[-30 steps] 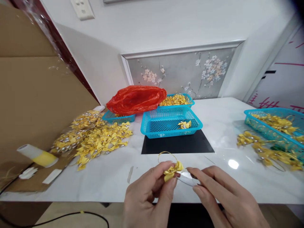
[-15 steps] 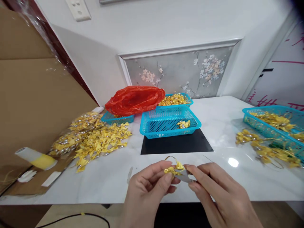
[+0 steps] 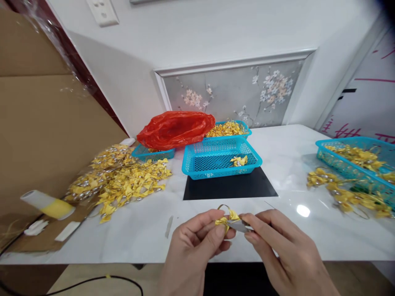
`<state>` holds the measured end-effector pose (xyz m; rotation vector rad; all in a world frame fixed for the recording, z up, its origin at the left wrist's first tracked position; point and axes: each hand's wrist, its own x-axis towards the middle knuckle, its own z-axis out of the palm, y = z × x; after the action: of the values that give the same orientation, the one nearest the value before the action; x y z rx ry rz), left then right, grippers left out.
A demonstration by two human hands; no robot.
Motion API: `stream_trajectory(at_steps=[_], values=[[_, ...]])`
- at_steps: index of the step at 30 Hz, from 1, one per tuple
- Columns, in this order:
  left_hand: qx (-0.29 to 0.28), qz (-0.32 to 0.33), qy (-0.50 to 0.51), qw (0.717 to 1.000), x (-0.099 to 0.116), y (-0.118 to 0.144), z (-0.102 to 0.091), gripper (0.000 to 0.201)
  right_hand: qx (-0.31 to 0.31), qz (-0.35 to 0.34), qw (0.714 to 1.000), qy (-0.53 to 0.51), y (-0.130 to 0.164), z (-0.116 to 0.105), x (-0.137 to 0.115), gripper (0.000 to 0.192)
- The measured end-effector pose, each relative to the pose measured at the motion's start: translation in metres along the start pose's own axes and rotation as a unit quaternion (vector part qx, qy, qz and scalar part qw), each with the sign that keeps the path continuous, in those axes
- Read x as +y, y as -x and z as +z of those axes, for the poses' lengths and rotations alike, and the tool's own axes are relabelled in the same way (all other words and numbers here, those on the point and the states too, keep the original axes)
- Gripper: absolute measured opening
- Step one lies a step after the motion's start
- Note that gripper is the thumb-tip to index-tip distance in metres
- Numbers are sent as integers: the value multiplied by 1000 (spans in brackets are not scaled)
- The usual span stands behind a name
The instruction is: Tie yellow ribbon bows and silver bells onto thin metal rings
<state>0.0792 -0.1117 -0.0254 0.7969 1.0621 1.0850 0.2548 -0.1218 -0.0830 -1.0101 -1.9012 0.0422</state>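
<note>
White marble-look desk (image 3: 148,230) against a white wall with a grey floral panel (image 3: 234,92); black mat (image 3: 230,188) at centre. On the mat's far edge sits a turquoise basket (image 3: 220,162) holding one small yellow piece. Behind it, a second basket of yellow pieces (image 3: 228,129) and a red plastic bag (image 3: 175,129) slumped over a third basket. Loose heap of yellow bows (image 3: 121,181) at the left, beside a leaning cardboard sheet (image 3: 46,135). At the far right, another turquoise basket (image 3: 354,158) of yellow pieces, with more spilled in front.

Near the desk's front edge, both hands meet. Left hand (image 3: 193,246) pinches a small yellow bow (image 3: 226,218) between thumb and forefinger; a thin gold wire loop rises from it. Right hand (image 3: 284,250) pinches a small silver strip (image 3: 239,226) touching the bow's right side. Bow is held just above the desk, in front of the mat.
</note>
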Motion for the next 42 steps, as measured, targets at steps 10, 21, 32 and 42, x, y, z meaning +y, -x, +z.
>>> stream_trajectory(at_steps=[10, 21, 32, 42], values=[[57, 110, -70, 990, -6, 1, 3, 14, -13, 14, 1000, 13, -1, 0, -3, 29], [30, 88, -47, 995, -6, -1, 0, 13, -9, 10, 1000, -13, -1, 2, 0, 31], [65, 87, -71, 992, -7, -3, -3, 12, 11, 125, 992, 16, -10, -6, 16, 27], [97, 159, -69, 980, -10, -3, 1, 29, -11, 167, 950, 262, 20, 14, 92, 44]])
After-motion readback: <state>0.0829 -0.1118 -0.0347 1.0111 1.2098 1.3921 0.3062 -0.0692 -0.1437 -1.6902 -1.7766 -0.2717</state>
